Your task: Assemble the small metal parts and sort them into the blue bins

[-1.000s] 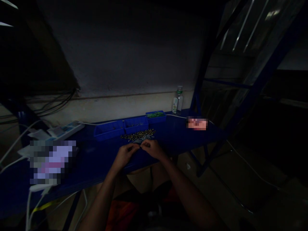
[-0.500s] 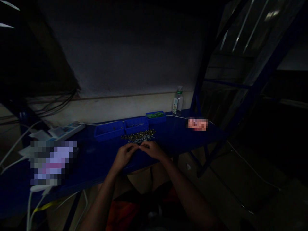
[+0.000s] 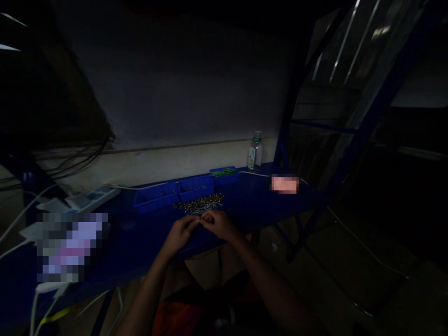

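My left hand [image 3: 179,234] and my right hand [image 3: 219,224] meet fingertip to fingertip above the near part of the blue table [image 3: 140,247]. Both are closed in a pinch, and whatever lies between the fingers is too small and dark to name. Just beyond the fingertips is a pile of small brass-coloured metal parts [image 3: 196,203]. Thin silvery pins or screws [image 3: 210,208] lie at the pile's near right side.
Behind the pile stand two blue bins [image 3: 156,201] [image 3: 196,192] and a blue tray of green pieces [image 3: 224,173]. A clear bottle [image 3: 255,156] stands at the back right. White power strips [image 3: 94,198] and a blurred-out item [image 3: 75,247] lie left; another blurred pink item [image 3: 285,184] lies right.
The camera view has shifted slightly, so the table appears a little lower and further left. My hands stay together, with the fingertips slightly re-posed.
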The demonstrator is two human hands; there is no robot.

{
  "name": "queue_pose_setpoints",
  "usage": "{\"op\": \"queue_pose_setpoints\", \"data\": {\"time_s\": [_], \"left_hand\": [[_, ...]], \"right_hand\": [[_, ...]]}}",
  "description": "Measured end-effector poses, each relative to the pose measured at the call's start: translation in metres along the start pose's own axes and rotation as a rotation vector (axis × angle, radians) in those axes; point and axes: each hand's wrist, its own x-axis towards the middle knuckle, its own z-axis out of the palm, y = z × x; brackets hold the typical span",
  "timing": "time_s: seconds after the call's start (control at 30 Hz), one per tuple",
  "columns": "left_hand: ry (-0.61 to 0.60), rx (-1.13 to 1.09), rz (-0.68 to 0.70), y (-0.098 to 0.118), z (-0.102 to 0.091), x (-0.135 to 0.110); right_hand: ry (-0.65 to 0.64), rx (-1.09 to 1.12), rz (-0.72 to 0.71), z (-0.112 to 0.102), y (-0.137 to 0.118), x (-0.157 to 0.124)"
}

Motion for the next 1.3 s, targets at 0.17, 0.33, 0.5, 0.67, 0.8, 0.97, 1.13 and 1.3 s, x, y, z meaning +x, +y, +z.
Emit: {"op": "queue_pose_setpoints", "data": {"time_s": [0.17, 0.33, 0.5, 0.67, 0.8, 0.97, 1.13, 1.3], "left_hand": [[-0.044, -0.058, -0.016, 0.000, 0.001, 0.001], [0.023, -0.057, -0.076, -0.003, -0.004, 0.001], [0.271, 0.000, -0.128, -0.008, -0.041, 0.013], [0.522, 0.068, -0.121, 0.001, -0.102, 0.034], [0.801, 0.282, -0.058, 0.000, -0.123, 0.052], [0.518, 0.718, -0.278, -0.023, -0.112, 0.062], [0.363, 0.870, -0.111, -0.029, -0.072, 0.033], [0.199, 0.870, -0.229, -0.047, -0.048, 0.024]], "right_hand": [[0.010, 0.108, -0.008, 0.000, 0.000, -0.001], [0.005, 0.163, 0.068, 0.003, 0.009, 0.002], [0.010, 0.100, 0.143, 0.005, 0.015, 0.004], [-0.017, 0.037, 0.113, 0.005, 0.013, 0.003], [-0.020, 0.001, 0.100, 0.003, 0.009, 0.002], [-0.029, -0.032, 0.100, 0.003, 0.007, 0.001], [-0.017, -0.055, 0.080, 0.002, 0.005, 0.001], [-0.043, -0.055, 0.057, 0.002, 0.005, 0.002]]}}
